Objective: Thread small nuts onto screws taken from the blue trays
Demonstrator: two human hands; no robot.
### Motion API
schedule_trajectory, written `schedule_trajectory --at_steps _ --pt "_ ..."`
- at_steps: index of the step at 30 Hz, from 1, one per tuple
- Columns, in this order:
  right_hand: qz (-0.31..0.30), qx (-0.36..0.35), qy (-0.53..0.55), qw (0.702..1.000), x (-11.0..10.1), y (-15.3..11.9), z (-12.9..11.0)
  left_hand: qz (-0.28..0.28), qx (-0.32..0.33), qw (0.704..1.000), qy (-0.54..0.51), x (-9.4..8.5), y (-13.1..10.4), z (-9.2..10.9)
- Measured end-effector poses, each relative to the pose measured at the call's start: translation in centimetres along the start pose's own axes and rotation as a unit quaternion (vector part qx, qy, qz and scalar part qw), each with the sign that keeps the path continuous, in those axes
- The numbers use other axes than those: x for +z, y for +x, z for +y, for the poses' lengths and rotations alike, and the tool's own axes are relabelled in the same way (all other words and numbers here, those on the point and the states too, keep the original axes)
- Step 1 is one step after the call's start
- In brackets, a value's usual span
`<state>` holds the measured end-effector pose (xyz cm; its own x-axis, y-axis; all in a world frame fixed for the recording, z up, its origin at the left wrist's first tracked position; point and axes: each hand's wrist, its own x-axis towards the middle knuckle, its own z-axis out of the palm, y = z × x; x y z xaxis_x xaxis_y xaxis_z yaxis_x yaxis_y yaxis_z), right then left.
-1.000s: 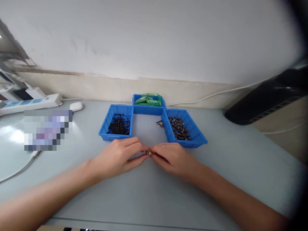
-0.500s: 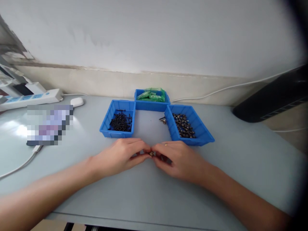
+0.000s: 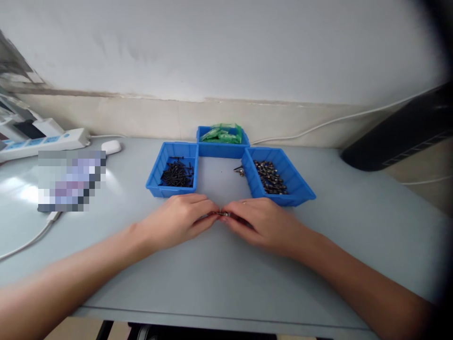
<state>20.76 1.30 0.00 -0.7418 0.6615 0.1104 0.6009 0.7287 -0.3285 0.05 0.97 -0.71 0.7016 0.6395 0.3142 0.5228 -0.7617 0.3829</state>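
Note:
My left hand (image 3: 186, 218) and my right hand (image 3: 264, 222) meet fingertip to fingertip above the desk, in front of the blue bins. Between them is a small metal fastener (image 3: 223, 214), brassy and silvery, mostly covered by the fingers. Both hands are closed in a pinch on it. Behind my left hand, a blue bin (image 3: 153, 185) contains many black screws (image 3: 177, 174). Another blue bin (image 3: 297, 186), behind my right hand, holds a heap of small metal fittings (image 3: 271, 178). A few loose metal pieces (image 3: 239, 170) lie against its left side.
At the back, a third blue bin (image 3: 222, 150) holds green plastic packets (image 3: 222, 134). To the left are a blurred-out phone (image 3: 72, 182) on a white cable, a white earbud case (image 3: 111, 147) and a power strip (image 3: 46, 143). A black cylinder (image 3: 396, 134) leans in at the right.
The camera view has tipped slightly downward, so everything sits higher in the picture. Both hands stay together, and the fastener between the fingertips shows at a different angle.

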Motion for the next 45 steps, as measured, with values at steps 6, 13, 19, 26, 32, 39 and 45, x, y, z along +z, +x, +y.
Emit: schedule_trajectory --at_steps 6,13,19,26,32,39,45 --pt "-0.010 0.008 -0.001 1.000 -0.02 -0.08 0.25 -0.031 -0.003 0.999 0.011 -0.29 0.05 0.13" --pt "-0.033 0.012 -0.011 0.999 -0.21 0.10 0.04 -0.055 0.002 0.997 0.052 -0.48 0.04 0.26" --pt "0.005 -0.007 -0.043 0.999 0.12 0.23 0.19 -0.076 -0.008 0.995 0.059 -0.34 0.13 0.31" --pt "0.006 -0.004 -0.040 0.999 0.16 0.08 0.25 -0.097 -0.019 0.992 0.073 -0.38 0.14 0.14" --pt "0.000 -0.005 -0.046 0.999 0.19 0.12 0.33 -0.096 -0.020 0.993 0.071 -0.46 0.13 0.21" --pt "0.000 -0.005 -0.044 0.999 0.25 0.05 0.40 -0.100 -0.021 0.992 0.069 -0.56 0.18 0.21" --pt "0.006 -0.013 -0.053 0.998 0.26 0.14 0.41 -0.097 -0.021 0.992 0.072 -0.49 0.18 0.20"
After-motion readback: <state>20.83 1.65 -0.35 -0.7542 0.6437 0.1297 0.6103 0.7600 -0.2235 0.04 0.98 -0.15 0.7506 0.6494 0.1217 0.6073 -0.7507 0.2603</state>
